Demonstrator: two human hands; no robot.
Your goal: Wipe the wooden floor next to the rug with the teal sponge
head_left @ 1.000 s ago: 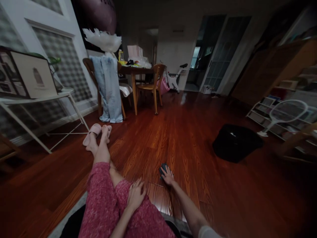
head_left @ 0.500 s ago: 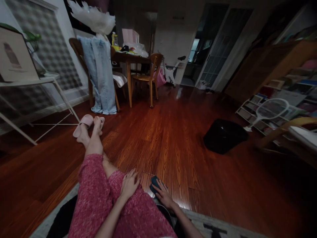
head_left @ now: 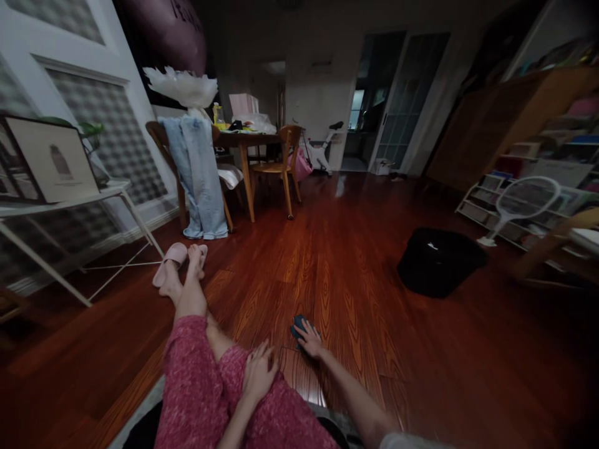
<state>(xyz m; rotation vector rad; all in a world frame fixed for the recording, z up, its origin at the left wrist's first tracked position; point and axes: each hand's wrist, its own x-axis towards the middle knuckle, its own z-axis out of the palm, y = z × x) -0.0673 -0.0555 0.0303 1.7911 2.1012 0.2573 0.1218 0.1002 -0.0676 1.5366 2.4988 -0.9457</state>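
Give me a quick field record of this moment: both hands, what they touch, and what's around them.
right hand: palm down, pressing a small dark cloth on the wooden floor
left hand: resting flat on the pink trousers, holding nothing
posture: seated on the floor, legs stretched forward
near feet: pink slippers
floor, right: black bin
far: dining table with chairs, jeans draped over one

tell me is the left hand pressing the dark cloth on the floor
No, the left hand rests on the pink trouser leg, while the right hand is the one on the dark cloth on the wooden floor.
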